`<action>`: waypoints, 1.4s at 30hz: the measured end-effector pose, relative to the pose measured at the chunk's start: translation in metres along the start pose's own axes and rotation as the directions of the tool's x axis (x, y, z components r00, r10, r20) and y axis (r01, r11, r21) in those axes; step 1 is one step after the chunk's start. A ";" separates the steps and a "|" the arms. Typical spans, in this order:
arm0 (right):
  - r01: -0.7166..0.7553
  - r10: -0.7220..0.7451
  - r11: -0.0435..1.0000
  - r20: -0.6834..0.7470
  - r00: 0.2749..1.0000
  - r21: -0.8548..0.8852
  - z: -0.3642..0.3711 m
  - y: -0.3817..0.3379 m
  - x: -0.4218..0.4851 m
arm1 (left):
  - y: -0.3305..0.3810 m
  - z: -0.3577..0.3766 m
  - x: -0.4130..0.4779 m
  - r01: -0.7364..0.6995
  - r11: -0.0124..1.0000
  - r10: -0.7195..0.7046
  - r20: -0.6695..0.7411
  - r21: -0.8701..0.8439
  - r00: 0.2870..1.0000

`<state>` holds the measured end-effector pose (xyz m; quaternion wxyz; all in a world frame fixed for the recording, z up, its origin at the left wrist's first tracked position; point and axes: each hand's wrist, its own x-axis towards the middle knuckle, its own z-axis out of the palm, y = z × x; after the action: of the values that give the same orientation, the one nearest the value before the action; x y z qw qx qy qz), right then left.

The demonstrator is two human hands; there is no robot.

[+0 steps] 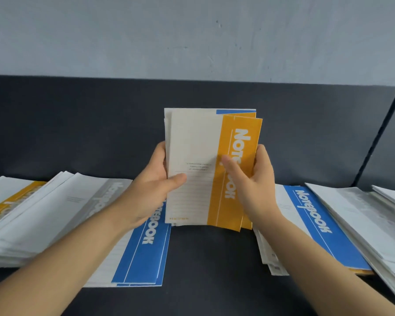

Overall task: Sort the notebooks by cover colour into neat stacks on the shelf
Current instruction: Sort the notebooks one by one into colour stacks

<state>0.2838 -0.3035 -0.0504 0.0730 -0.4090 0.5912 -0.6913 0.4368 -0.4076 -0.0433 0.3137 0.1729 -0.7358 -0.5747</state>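
2 hands grip a fanned bundle of notebooks (211,169) upright mid-shelf: left hand (156,185) clamps its left edge, right hand (252,179) thumbs the orange-banded front copy. Next, I judge: peel it off towards the orange pile (12,201) far left.

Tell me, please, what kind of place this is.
Probably a stationery storeroom or packing area, though I cannot be sure: a plain dark shelf against a bare grey wall, piles of matching notebooks lying on it, and an orange bundle held in the left hand and right hand.
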 end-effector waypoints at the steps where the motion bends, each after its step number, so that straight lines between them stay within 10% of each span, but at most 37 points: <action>1: 0.035 -0.035 0.999 0.002 0.999 0.009 0.001 -0.003 -0.003 | 0.000 0.002 0.000 -0.023 1.000 0.023 -0.011 -0.004 1.000; 21: -0.020 0.020 0.997 -0.002 1.000 0.074 0.003 0.002 0.000 | -0.014 0.012 -0.003 0.040 0.991 -0.030 0.081 -0.128 0.996; 31: -0.187 0.186 0.978 0.015 0.982 0.091 -0.007 0.004 0.013 | 0.000 -0.005 0.002 0.059 0.948 -0.143 -0.253 -0.313 0.957; 42: -0.488 0.476 0.849 0.105 0.873 0.203 -0.025 0.001 0.021 | -0.001 -0.018 0.005 0.218 0.889 -0.332 -0.238 -0.402 0.913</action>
<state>0.2534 -0.2971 -0.0406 0.3044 -0.2542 0.5913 -0.7021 0.4447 -0.4239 -0.0400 0.3630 0.3002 -0.5267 -0.7077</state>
